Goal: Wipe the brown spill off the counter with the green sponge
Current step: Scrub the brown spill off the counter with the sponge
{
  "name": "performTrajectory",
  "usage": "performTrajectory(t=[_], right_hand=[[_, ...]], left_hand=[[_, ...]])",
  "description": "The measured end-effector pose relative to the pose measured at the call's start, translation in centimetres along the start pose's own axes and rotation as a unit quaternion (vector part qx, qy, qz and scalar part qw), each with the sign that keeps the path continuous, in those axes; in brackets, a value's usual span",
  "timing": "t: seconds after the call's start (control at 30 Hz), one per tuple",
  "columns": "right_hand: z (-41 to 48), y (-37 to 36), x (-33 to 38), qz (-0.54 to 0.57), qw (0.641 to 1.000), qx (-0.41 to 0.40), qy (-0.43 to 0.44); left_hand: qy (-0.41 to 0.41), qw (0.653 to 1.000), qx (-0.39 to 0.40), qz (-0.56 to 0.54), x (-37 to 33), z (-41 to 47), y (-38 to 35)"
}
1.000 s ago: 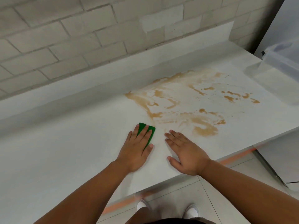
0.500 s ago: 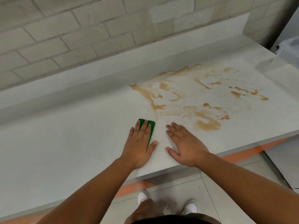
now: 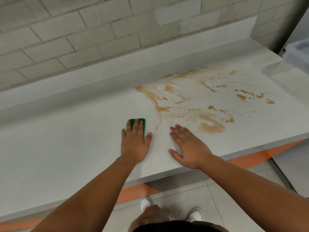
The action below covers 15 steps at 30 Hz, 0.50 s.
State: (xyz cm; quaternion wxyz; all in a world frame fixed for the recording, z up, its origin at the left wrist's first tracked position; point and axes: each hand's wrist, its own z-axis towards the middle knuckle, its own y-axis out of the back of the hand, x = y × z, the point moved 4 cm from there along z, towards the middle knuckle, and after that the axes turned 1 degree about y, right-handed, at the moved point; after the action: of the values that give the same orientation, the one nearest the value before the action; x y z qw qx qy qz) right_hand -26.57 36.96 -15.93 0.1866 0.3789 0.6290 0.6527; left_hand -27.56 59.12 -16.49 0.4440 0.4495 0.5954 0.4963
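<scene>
Left grip: my left grip (image 3: 134, 143) lies flat on the green sponge (image 3: 132, 122), fingers straight and close together, pressing it down rather than curling round it; the thumb sticks out to the right onto the bare surface.
Right grip: my right grip (image 3: 189, 148) rests palm down on the table (image 3: 66, 139) with fingers spread and straight, holding nothing, near the front edge.
Green sponge: flat on the table, mostly hidden under my left fingers; only its far edge and right side show.
Brown spill (image 3: 211, 127): smeared streaks and blotches across the right part of the table, reaching back toward the raised ledge (image 3: 117, 69).
Sponge and spill: the sponge sits just left of the thin streak at the spill's left edge, apart from it.
Hands: near each other, not touching; my right fingertips point at the biggest blotch.
Behind: pale brick wall (image 3: 83, 39).
Far right: a clear plastic container (image 3: 297, 54), partly cut off.
Below: tiled floor (image 3: 234, 198), an orange strip (image 3: 247, 156) under the table edge, and my white shoes (image 3: 145, 203).
</scene>
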Motion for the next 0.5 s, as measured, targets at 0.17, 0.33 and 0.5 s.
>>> performTrajectory(t=[0.17, 0.33, 0.5], right_hand=[[0.0, 0.0, 0.0, 0.002, 1.0, 0.0, 0.001], [-0.1, 0.0, -0.1, 0.007, 1.0, 0.001, 0.003], [-0.1, -0.1, -0.1, 0.004, 1.0, -0.002, 0.001]], left_hand=[[-0.118, 0.993, 0.024, 0.009, -3.1, -1.8, -0.1], [-0.251, 0.968, 0.023, -0.003, 1.1, -6.6, 0.4], [-0.092, 0.995, 0.023, -0.013, 4.2, -4.2, 0.4]])
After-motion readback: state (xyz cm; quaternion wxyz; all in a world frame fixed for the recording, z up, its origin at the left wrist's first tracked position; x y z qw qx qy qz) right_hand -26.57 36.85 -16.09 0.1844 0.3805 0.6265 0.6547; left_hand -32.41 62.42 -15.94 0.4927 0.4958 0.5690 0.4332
